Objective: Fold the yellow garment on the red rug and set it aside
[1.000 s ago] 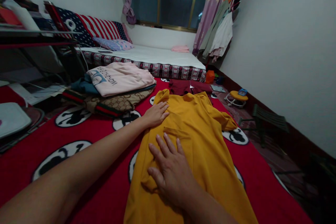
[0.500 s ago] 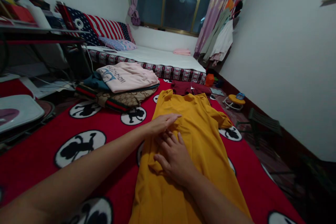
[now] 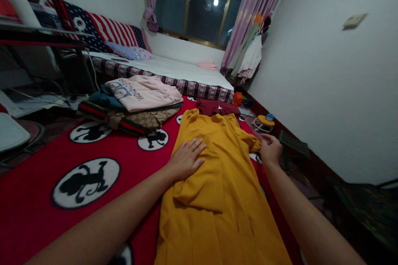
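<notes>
Where my left hand [image 3: 186,160] lies open: yellow dress [image 3: 241,186] beneath.
Right hand [image 3: 271,149], curled: sleeve [image 3: 250,140] just left; gripped, I can't tell.

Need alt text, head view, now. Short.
A person's left hand lies flat on a yellow garment on a red blanket; the right hand is curled at the end of one sleeve. A clothes pile lies to the left, a bed and window beyond.
</notes>
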A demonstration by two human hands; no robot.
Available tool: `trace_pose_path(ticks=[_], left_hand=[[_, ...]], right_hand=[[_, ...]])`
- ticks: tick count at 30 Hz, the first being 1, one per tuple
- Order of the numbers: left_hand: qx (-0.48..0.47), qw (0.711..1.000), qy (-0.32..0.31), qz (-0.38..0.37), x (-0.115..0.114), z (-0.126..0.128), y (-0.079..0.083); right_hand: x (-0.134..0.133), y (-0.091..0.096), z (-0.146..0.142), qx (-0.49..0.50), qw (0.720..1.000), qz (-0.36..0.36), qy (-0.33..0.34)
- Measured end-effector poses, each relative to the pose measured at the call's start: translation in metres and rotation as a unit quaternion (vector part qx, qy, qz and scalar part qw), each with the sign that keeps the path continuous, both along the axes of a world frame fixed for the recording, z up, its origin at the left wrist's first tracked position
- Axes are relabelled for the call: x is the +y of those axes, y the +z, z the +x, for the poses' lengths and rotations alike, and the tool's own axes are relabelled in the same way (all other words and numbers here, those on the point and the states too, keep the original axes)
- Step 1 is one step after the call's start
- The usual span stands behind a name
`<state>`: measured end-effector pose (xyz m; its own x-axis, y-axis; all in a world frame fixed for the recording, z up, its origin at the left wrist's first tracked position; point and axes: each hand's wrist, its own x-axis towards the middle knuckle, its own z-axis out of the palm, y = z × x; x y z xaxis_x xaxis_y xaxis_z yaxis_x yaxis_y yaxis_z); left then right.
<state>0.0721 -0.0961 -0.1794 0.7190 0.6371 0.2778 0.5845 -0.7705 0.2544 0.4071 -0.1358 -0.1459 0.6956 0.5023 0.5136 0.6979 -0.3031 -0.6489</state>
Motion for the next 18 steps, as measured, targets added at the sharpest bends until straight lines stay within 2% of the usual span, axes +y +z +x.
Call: trace_pose_path(ticks=[3,6,10,14,16,18], left_hand=[[-0.005,1.0,0.004,-0.001,0.0,0.0,-0.002],[-0.011,1.0,0.005,-0.001,-0.001,-0.001,-0.002],[-0.015,1.0,0.003,-0.002,-0.001,-0.001,-0.002],[-0.021,1.0,0.001,-0.008,0.0,-0.001,-0.002],[-0.022,1.0,0.0,-0.012,0.0,-0.001,-0.002],[-0.021,1.0,0.003,-0.015,0.0,-0.001,-0.002]], right_hand=[[0.019,-0.003,0.042,0.005,0.998,-0.061,-0.027],[0.038,-0.002,0.053,0.019,0.993,-0.114,0.009],[0.066,0.005,0.045,0.048,0.975,-0.187,0.107],[0.08,0.009,0.029,0.091,0.939,-0.248,0.221],[0.079,0.006,0.022,0.111,0.926,-0.255,0.255],[0.074,0.002,0.018,0.122,0.931,-0.23,0.257]])
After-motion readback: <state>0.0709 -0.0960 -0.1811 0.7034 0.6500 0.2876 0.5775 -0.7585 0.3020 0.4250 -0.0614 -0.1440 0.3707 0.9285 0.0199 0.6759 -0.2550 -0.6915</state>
